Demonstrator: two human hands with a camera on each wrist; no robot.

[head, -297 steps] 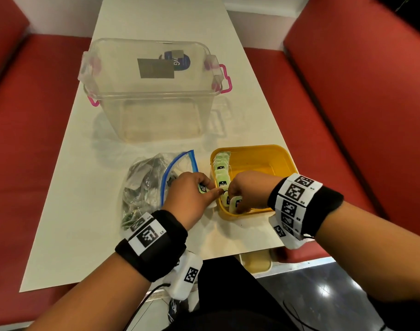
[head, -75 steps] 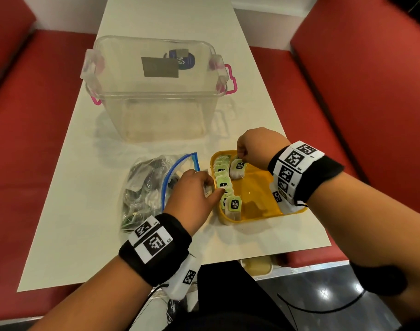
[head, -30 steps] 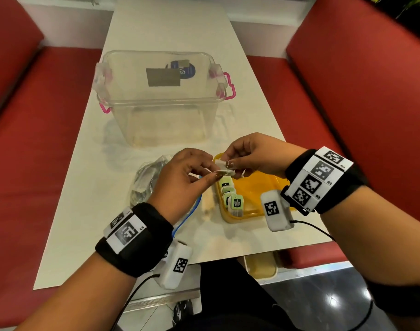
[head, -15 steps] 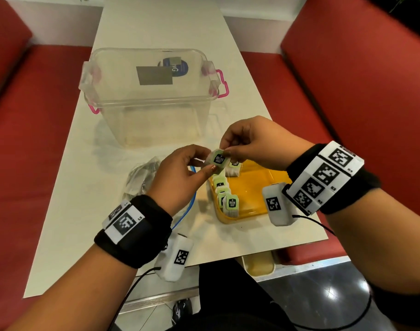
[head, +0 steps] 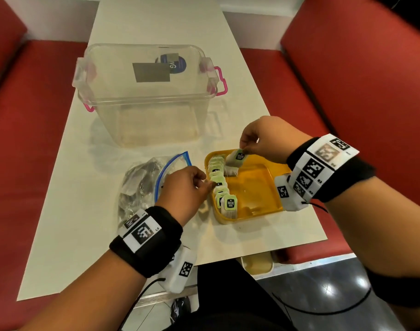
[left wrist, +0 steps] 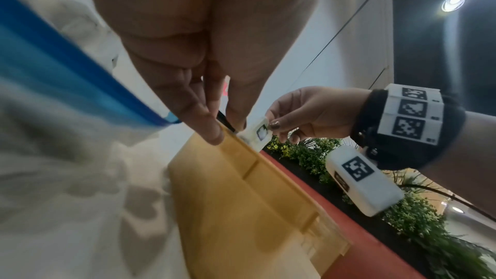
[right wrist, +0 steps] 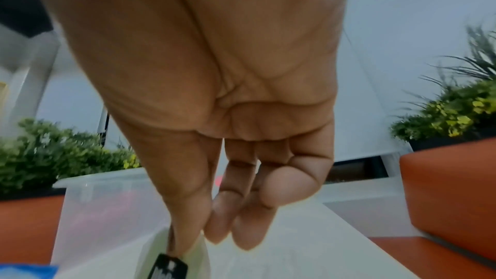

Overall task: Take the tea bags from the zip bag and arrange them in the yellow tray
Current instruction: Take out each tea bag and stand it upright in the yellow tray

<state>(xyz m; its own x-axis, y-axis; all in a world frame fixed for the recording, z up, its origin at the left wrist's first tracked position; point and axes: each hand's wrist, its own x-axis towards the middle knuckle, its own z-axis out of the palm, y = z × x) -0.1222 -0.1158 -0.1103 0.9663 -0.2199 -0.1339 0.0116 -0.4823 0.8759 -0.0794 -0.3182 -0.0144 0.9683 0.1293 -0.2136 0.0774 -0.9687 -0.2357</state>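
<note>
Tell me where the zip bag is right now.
In the head view, the zip bag lies on the white table, left of the yellow tray, beside the left hand.

**A café or diner booth**

We take this for a booth in a café or diner. A long, narrow white table (head: 156,25) runs away from us between two red padded benches (head: 25,139), one along each long edge, with a red padded backrest (head: 359,68) rising on the right. Beyond the benches the wrist views show planters (left wrist: 362,239) in the same red, filled with green leafy plants (right wrist: 456,109). We also see a pale wall (left wrist: 335,29), a round ceiling light (left wrist: 453,3) and a glossy dark floor (head: 323,295) below the near edge.
</note>
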